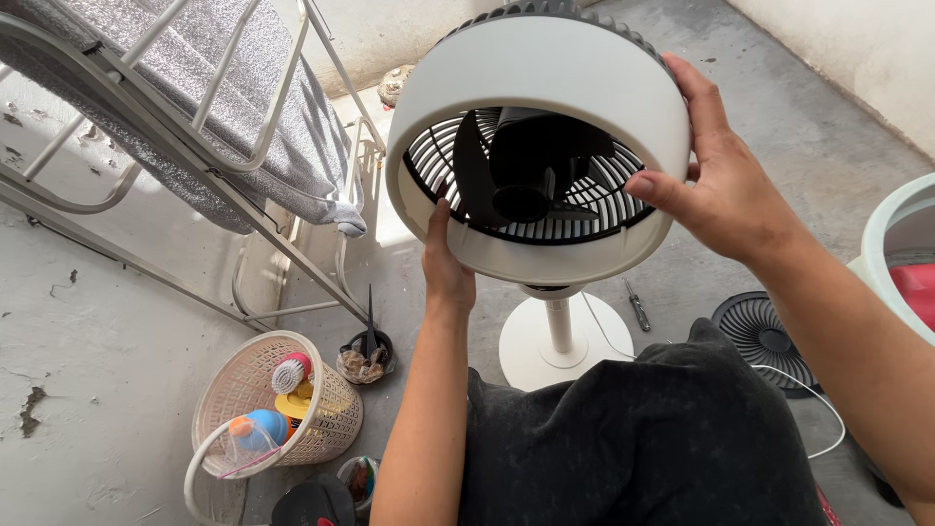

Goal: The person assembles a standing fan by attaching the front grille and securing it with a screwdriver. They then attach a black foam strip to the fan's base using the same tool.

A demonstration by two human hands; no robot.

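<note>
I hold the fan head (545,88), a round white housing with a dark ribbed rim at its top, in both hands above the concrete floor (779,107). My left hand (446,268) grips its lower left edge from below, thumb up on the white ring. My right hand (721,185) is spread wide over the right side, thumb pressed on the front ring and fingers wrapped behind. Inside the housing I see one black blade hub (531,175) in front of one black slatted rear grille (594,209). The head sits on one white pole with a round white base (560,341), standing on the floor just ahead of my knees, which are covered in dark cloth (633,438).

One black round grille (765,336) lies flat on the floor to the right of the base, apart from the fan. One screwdriver (637,305) lies between them. A thin white cord (818,409) runs across the floor on the right.

Toward the lower left floor stands one pale plastic basket (326,429). It holds one bottle with a blue body and orange cap (255,429), one brush with a pink rim (289,373) and one yellow container (295,401); I cannot make out their labels. One small dark pot (367,358) stands just beside the basket. A white metal rack draped with one grey towel (253,127) fills the upper left. A white tub (901,244) shows at the right edge.
</note>
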